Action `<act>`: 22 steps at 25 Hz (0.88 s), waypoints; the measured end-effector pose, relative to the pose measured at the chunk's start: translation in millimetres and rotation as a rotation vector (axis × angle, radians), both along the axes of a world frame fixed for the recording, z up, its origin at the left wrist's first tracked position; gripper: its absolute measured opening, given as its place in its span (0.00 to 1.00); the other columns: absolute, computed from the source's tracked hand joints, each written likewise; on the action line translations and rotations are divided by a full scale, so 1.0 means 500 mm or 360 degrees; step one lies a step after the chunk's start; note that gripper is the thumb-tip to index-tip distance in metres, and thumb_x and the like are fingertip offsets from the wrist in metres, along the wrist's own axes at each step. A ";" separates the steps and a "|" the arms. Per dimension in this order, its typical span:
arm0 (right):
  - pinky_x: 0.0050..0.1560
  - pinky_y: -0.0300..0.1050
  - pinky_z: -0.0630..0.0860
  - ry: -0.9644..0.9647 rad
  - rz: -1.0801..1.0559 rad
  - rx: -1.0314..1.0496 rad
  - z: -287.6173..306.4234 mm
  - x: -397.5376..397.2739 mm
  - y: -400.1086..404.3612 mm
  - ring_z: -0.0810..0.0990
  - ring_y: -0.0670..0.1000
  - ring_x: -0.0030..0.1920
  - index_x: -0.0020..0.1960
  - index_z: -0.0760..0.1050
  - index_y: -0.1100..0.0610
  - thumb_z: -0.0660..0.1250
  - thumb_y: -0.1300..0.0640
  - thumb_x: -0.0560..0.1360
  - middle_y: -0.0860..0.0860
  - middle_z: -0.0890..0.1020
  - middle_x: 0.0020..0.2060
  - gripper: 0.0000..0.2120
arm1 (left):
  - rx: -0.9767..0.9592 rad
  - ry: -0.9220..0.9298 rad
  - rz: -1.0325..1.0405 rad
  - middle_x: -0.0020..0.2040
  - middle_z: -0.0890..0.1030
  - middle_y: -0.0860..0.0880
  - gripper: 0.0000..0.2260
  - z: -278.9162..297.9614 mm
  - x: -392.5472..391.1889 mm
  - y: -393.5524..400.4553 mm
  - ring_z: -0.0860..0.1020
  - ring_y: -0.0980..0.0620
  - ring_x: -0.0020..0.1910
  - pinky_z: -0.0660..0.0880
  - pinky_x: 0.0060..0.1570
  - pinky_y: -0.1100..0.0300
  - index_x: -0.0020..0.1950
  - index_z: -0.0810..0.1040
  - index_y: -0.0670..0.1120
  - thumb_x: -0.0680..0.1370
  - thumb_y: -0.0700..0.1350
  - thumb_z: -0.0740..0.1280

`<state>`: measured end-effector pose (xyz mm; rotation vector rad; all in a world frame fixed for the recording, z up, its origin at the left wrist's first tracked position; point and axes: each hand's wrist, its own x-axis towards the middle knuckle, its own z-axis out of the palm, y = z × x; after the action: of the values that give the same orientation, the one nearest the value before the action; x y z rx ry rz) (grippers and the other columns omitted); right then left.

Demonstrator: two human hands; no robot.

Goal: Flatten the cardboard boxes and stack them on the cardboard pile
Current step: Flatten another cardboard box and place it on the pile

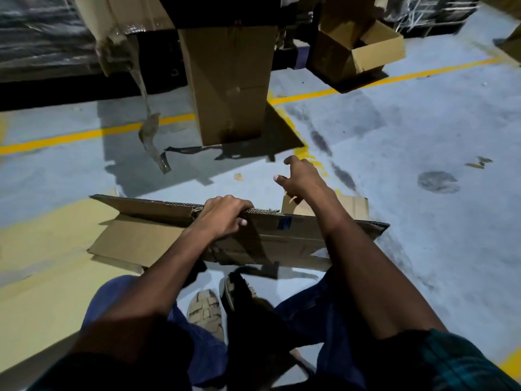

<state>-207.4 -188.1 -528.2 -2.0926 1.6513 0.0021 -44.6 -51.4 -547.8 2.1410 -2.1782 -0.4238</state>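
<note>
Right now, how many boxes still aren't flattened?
2 that I can tell: a tall box standing straight ahead by the yellow line, and an open box at upper right. Others may be hidden in the dark background.

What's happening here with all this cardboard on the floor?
A person is breaking down boxes. Their left hand grips the top edge of a flattened cardboard box held upright in front of their legs. The right hand reaches forward, open, holding nothing. A tall box and an open box stand beyond, not yet flattened.
</note>
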 end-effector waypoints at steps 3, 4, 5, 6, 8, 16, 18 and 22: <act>0.58 0.59 0.78 -0.0090 -0.0047 0.0113 -0.009 -0.004 -0.012 0.79 0.63 0.58 0.71 0.66 0.52 0.67 0.41 0.76 0.58 0.76 0.62 0.29 | 0.0035 0.0055 -0.0021 0.60 0.82 0.47 0.18 -0.007 0.013 0.004 0.77 0.43 0.62 0.72 0.56 0.53 0.67 0.76 0.54 0.78 0.48 0.70; 0.57 0.58 0.79 -0.0080 -0.0052 0.0154 -0.010 -0.007 -0.013 0.81 0.63 0.56 0.71 0.65 0.52 0.67 0.41 0.76 0.57 0.77 0.61 0.29 | 0.0048 0.0072 -0.0028 0.60 0.82 0.47 0.17 -0.009 0.019 0.004 0.77 0.43 0.62 0.72 0.55 0.53 0.67 0.76 0.54 0.78 0.47 0.70; 0.56 0.56 0.79 -0.0044 -0.0045 0.0186 -0.011 -0.014 -0.013 0.82 0.62 0.53 0.72 0.65 0.52 0.67 0.41 0.77 0.56 0.76 0.61 0.28 | 0.0059 0.0091 -0.0037 0.59 0.82 0.47 0.17 -0.010 0.026 0.003 0.77 0.43 0.61 0.72 0.54 0.53 0.66 0.77 0.53 0.77 0.47 0.71; 0.56 0.55 0.79 0.0023 -0.0037 0.0216 -0.014 -0.021 -0.013 0.82 0.61 0.51 0.72 0.66 0.53 0.65 0.41 0.78 0.56 0.75 0.61 0.28 | 0.0066 0.0103 -0.0046 0.58 0.83 0.47 0.17 -0.011 0.030 0.003 0.77 0.43 0.61 0.72 0.54 0.53 0.65 0.77 0.53 0.77 0.47 0.71; 0.58 0.54 0.77 0.0150 -0.0045 0.0277 -0.025 -0.036 -0.010 0.82 0.59 0.49 0.71 0.66 0.53 0.62 0.38 0.79 0.55 0.75 0.60 0.27 | 0.0077 0.0104 -0.0068 0.57 0.83 0.47 0.17 -0.013 0.036 0.004 0.78 0.43 0.60 0.72 0.53 0.53 0.65 0.77 0.54 0.77 0.47 0.71; 0.57 0.52 0.73 0.0168 0.0262 0.0246 0.037 0.009 0.018 0.76 0.60 0.63 0.68 0.74 0.55 0.52 0.32 0.80 0.58 0.77 0.65 0.31 | 0.0010 0.0115 -0.0124 0.53 0.84 0.47 0.12 -0.033 0.048 0.004 0.79 0.43 0.56 0.73 0.50 0.53 0.60 0.79 0.51 0.78 0.50 0.70; 0.62 0.52 0.70 0.0299 0.0497 0.0489 0.055 0.014 0.044 0.73 0.57 0.67 0.71 0.72 0.47 0.52 0.28 0.77 0.52 0.74 0.70 0.33 | -0.0036 0.0076 -0.0092 0.52 0.84 0.46 0.11 -0.038 0.045 0.000 0.79 0.41 0.55 0.73 0.49 0.52 0.58 0.80 0.51 0.78 0.51 0.69; 0.64 0.51 0.72 0.0408 0.0786 0.0622 0.032 0.021 0.086 0.75 0.55 0.66 0.73 0.69 0.42 0.66 0.29 0.71 0.51 0.75 0.69 0.34 | -0.0115 0.0074 -0.0019 0.52 0.84 0.46 0.10 -0.043 0.041 -0.003 0.79 0.42 0.55 0.71 0.50 0.53 0.58 0.81 0.51 0.78 0.50 0.69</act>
<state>-196.9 -145.2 -512.1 -2.1844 1.0987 0.7171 -24.2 -53.1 -569.5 2.0614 -2.1484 -0.3850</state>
